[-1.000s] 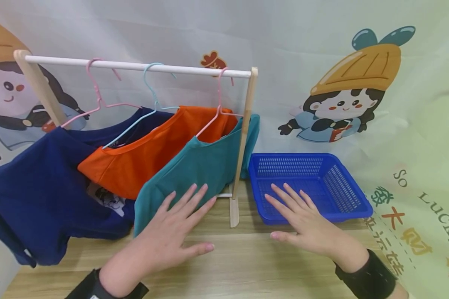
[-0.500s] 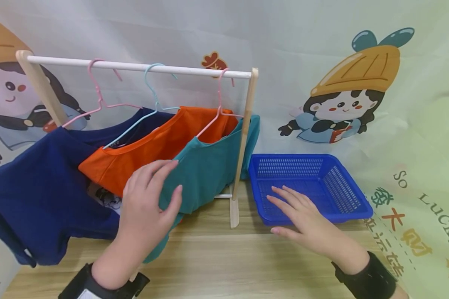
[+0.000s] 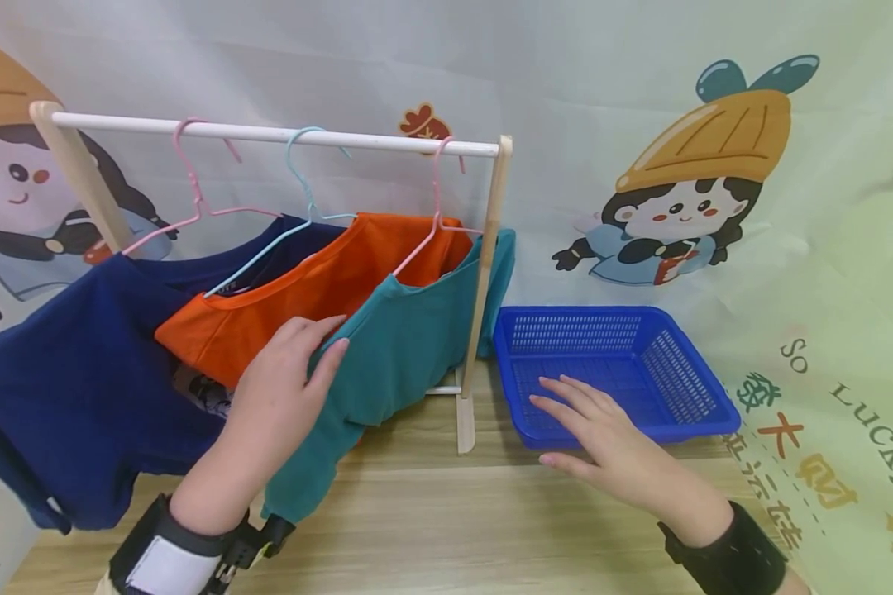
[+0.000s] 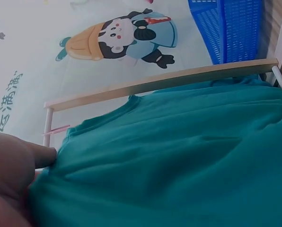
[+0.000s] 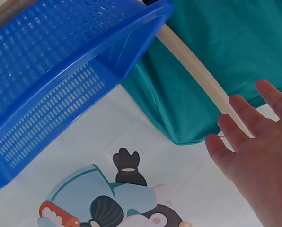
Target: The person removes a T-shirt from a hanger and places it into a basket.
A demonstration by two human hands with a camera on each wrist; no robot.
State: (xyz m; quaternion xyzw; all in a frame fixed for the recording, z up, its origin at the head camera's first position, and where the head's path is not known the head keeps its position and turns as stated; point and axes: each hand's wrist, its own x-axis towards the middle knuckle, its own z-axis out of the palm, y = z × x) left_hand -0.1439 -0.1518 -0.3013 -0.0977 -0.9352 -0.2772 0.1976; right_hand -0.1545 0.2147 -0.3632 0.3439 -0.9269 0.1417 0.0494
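Observation:
A teal shirt (image 3: 409,339) hangs from the pink hanger (image 3: 436,198) at the rack's right end. My left hand (image 3: 279,388) grips this shirt at its left shoulder edge, thumb on the front and fingers partly hidden behind the cloth. In the left wrist view the teal cloth (image 4: 169,156) spreads out past the thumb. Over the near left rim of a blue plastic basket (image 3: 625,314), my right hand (image 3: 603,434) hovers with fingers spread, holding nothing. Behind the teal shirt hang an orange shirt (image 3: 298,289) on a light blue hanger (image 3: 310,194) and a navy shirt (image 3: 82,397).
A small clothes rack with a white rod (image 3: 260,132) and wooden posts (image 3: 491,248) stands on the wood-grain table (image 3: 446,529). The navy shirt hangs from another pink hanger (image 3: 196,186). A printed cloth backdrop (image 3: 565,83) rises behind everything.
My left hand has gone from lying flat over the teal shirt to gripping its left edge, moving left; the shirt's lower left part has shifted and folded. My right hand has barely moved.

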